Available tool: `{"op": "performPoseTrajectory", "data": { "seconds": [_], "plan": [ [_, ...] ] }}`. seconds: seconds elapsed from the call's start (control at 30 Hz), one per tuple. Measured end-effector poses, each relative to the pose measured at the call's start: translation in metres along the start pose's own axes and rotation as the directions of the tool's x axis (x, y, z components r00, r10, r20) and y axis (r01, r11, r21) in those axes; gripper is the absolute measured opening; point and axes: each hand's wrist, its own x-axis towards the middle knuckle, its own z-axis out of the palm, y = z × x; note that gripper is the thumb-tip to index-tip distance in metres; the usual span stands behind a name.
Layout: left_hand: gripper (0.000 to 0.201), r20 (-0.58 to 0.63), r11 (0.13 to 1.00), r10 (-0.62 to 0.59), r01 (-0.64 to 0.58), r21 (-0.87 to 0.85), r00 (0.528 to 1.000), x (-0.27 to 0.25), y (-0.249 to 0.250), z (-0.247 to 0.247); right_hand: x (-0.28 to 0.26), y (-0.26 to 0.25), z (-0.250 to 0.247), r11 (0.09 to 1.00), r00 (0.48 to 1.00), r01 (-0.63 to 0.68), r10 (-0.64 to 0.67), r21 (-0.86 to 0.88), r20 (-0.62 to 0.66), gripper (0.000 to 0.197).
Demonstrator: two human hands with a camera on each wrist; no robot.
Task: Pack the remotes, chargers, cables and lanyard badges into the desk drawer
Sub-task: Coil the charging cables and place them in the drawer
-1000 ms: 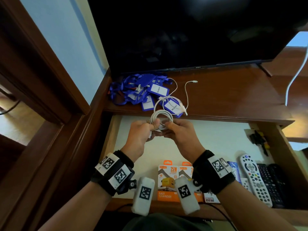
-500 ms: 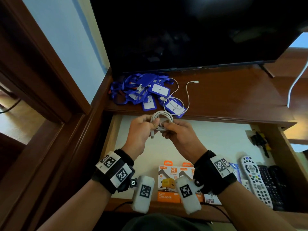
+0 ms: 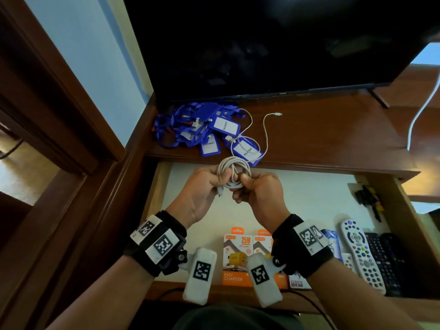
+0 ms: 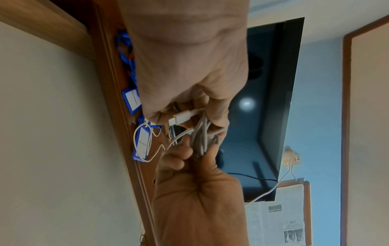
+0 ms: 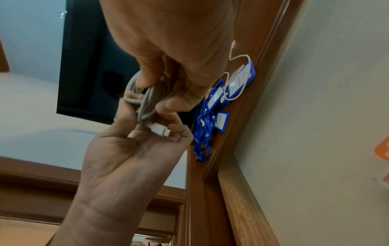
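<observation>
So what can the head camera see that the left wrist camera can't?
Only the head view shows the open drawer with the remotes and orange charger boxes inside. Only the left wrist view shows a newspaper beyond the TV's edge. Both show the left hand and right hand gripping the coiled white cable, plus the blue lanyard badges and the TV.

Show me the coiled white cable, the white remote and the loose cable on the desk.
coiled white cable (image 3: 234, 166): head view, top of coil.
white remote (image 3: 363, 256): head view, keypad middle.
loose cable (image 3: 266, 132): head view, mid-length.
</observation>
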Motion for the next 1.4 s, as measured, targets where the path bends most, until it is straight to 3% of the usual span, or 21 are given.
{"op": "performPoseTrajectory", "data": {
  "seconds": [0.27,0.37,0.43,0.53,0.6,0.67,0.73,0.77,0.87,1.07,1.23,1.4],
  "plan": [
    [0.029,0.169,0.992,-0.095,0.080,0.096,0.981,-0.006,-0.001,0.001,0.000,0.003,0.002,0.987,0.987,-0.156,0.154,-0.041,-0.049,0.025],
    [0.032,0.131,0.975,-0.143,0.116,0.191,0.981,-0.006,-0.004,0.003,-0.001,0.005,0.003,0.978,0.978,-0.193,0.185,-0.080,-0.093,0.022],
    [0.043,0.006,0.948,-0.150,0.142,0.286,0.989,-0.003,-0.007,0.005,0.000,0.003,0.002,0.976,0.976,-0.187,0.171,-0.109,-0.136,0.020],
    [0.023,-0.223,0.886,0.003,0.100,0.452,0.975,0.003,-0.009,0.004,0.001,-0.001,-0.003,0.978,0.974,-0.157,0.131,-0.135,-0.183,0.014],
    [0.031,-0.313,0.786,0.231,0.012,0.618,0.921,0.005,-0.010,0.000,0.001,-0.001,-0.005,0.981,0.978,-0.130,0.102,-0.145,-0.183,0.013],
    [0.030,-0.223,0.610,0.447,-0.113,0.785,0.866,0.004,-0.009,0.000,0.000,0.000,-0.005,0.980,0.980,-0.110,0.078,-0.167,-0.183,0.013],
    [0.021,-0.110,0.473,0.535,-0.190,0.860,0.838,0.002,-0.007,0.004,0.002,0.001,-0.004,0.977,0.981,-0.092,0.056,-0.190,-0.185,0.014],
    [0.017,-0.095,0.454,0.544,-0.197,0.869,0.834,0.002,-0.007,0.005,0.002,0.002,-0.003,0.976,0.982,-0.081,0.042,-0.205,-0.186,0.014],
    [0.013,-0.109,0.470,0.513,-0.173,0.865,0.851,0.006,-0.006,0.006,0.005,0.004,-0.005,0.963,0.981,-0.054,0.001,-0.264,-0.196,0.014],
    [0.011,0.025,0.583,0.260,-0.178,0.793,0.965,0.005,-0.014,0.010,0.008,0.011,-0.010,0.969,0.970,-0.102,0.047,-0.225,-0.238,0.012],
    [0.016,0.000,0.850,0.094,-0.080,0.520,0.996,0.000,-0.012,0.002,0.007,0.011,-0.013,0.981,0.962,-0.191,0.179,-0.038,-0.204,0.018],
    [0.026,-0.085,0.915,0.060,-0.021,0.402,0.995,-0.001,-0.007,-0.002,0.010,0.015,-0.023,0.978,0.956,-0.205,0.193,-0.032,-0.222,0.018]
  ]
}}
